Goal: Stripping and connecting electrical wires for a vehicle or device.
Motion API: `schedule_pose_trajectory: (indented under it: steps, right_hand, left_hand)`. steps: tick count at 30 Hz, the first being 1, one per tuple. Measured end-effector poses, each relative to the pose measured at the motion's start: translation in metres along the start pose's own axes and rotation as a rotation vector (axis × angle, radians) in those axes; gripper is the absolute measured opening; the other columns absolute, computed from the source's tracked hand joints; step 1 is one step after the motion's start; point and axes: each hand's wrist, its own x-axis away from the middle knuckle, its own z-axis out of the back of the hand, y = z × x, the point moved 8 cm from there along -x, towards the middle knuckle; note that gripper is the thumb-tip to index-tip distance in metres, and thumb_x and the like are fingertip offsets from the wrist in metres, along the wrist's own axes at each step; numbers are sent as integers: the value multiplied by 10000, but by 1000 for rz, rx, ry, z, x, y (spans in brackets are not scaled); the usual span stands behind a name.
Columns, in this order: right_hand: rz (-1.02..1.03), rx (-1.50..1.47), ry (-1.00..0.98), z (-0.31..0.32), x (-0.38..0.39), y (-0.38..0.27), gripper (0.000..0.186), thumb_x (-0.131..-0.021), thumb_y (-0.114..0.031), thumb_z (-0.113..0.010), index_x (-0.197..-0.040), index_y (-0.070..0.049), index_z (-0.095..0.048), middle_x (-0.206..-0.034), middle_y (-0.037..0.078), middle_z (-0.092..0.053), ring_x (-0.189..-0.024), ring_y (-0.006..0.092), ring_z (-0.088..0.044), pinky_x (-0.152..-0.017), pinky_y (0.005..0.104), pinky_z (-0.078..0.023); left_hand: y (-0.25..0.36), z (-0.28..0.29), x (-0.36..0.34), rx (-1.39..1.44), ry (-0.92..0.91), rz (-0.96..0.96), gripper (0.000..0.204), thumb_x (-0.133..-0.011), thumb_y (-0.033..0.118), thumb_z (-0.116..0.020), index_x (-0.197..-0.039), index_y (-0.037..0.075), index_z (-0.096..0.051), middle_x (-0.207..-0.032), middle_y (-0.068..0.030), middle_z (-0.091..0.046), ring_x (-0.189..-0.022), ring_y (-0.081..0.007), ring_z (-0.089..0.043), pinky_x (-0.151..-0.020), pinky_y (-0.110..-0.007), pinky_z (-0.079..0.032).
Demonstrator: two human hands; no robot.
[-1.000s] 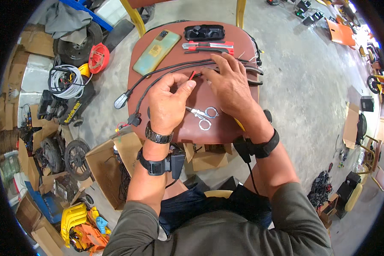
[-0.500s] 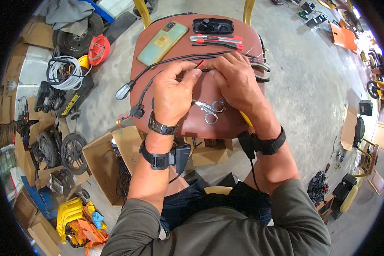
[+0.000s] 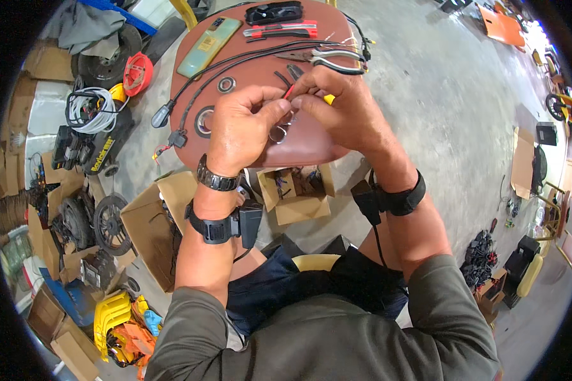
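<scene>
- Left: I observe the left hand (image 3: 238, 130), now nearer the front edge of the brown padded seat (image 3: 314, 145), thumb and forefinger pinching a slim red strip (image 3: 290, 93).
- Centre: strip between fingertips; long axis steep, upper end tilting rightward.
- Right: right hand (image 3: 337, 101), fingers narrowly bunched; its hold I cannot tell.

Red helmet (image 3: 138, 74) near white cable (image 3: 108, 115); wheel (image 3: 112, 224) beside carton (image 3: 144, 223)

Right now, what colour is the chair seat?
The chair seat is reddish brown, shown in the head view.

Olive shirt (image 3: 324, 336), navy shorts (image 3: 260, 295), dark watch (image 3: 217, 177), 2 black straps (image 3: 408, 199).
</scene>
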Motion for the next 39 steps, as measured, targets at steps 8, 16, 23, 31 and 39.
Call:
schedule_pose_trajectory:
  steps: [8, 16, 23, 31, 39]
  right_hand:
    - [219, 576, 84, 25, 32, 2, 325, -724, -230, -713, -985, -60, -619, -961, 139, -594, -939, 334, -553, -807, 428, -449]
    - [95, 750, 83, 0, 48, 33, 377, -647, -232, -709, -973, -84, -593, -943, 138, -542, -921, 354, -521, -760, 434, -460]
    - [-243, 140, 96, 37, 50, 55, 313, -760, -149, -628, -1046, -23, -608, -909, 112, -626, -830, 183, -592, -680, 324, -470]
    - [-258, -1015, 25, 28, 119, -13, 424, -861, -170, -547, -1247, -1, -498, -990, 85, -613, -850, 142, -590, -705, 254, -473]
    - [-743, -589, -156, -66, 230, 50, 237, -909, -215, -590, -1050, -24, -594, -896, 64, -678, -772, 138, -639, -608, 247, -474]
  left_hand:
    - [15, -7, 19, -283, 88, -284, 91, -823, 65, -673, -863, -15, -654, -726, -14, -636, -643, -55, -554, -554, -220, -433]
    - [5, -17, 67, -135, 36, -56, 67, -796, 31, -684, -807, -10, -632, -676, 1, -602, -580, -57, -521, -517, -219, -413]
    - [-83, -25, 137, 295, 104, 185, 65, -787, -18, -680, -807, 6, -623, -632, -21, -597, -495, -77, -536, -423, -200, -384]
    - [-121, -31, 144, 397, 126, 265, 63, -820, -23, -655, -848, -20, -600, -673, -62, -618, -508, -100, -554, -429, -221, -425]
    - [-133, -38, 170, 628, 200, 306, 168, -807, 14, -684, -948, -34, -606, -737, -69, -625, -571, -128, -566, -515, -253, -452]
